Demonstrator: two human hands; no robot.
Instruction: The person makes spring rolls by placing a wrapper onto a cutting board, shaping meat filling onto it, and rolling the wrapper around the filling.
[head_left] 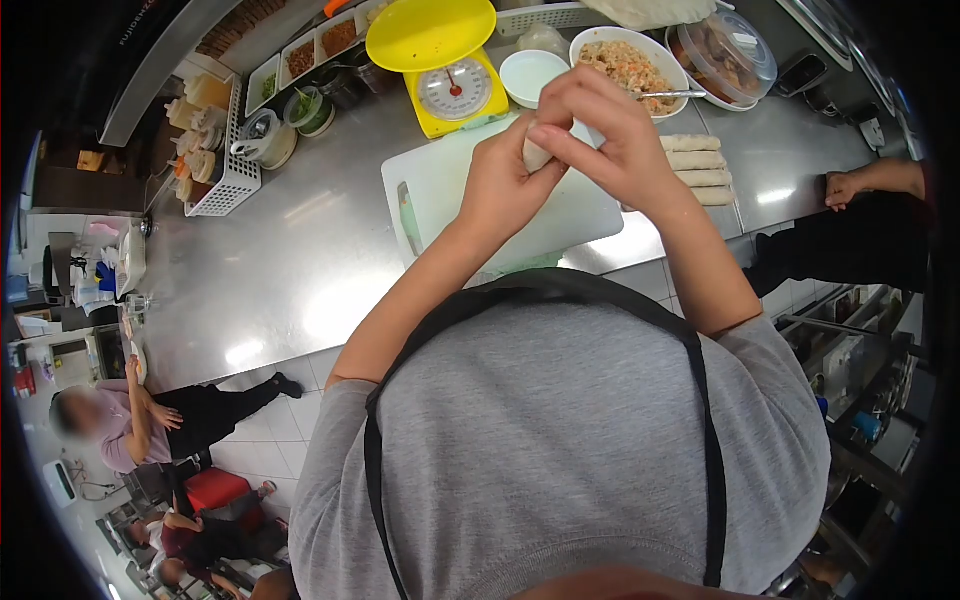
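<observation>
We hold a small pale piece of dough (536,153) between both hands, raised above the white plastic cutting board (450,195). Our left hand (505,185) cups the piece from below and closes around it, so it cannot slip. Our right hand (610,130) comes over the top, and its fingers (565,135) pinch together on the upper edge of the piece. Most of the dough is hidden by the hands, so we cannot tell its exact shape.

The board lies on the steel counter (300,260) directly in front of us. On the right, four pale rolled wrappers (697,168) lie side by side in a neat row, near the board's edge. The white bowl of mixed filling (630,65) with a metal spoon stands just behind the board, probably for easy reach. A yellow kitchen scale (447,70) stands beside a small empty white bowl (532,75). Another person's hand (845,188) rests on the counter's right end.
</observation>
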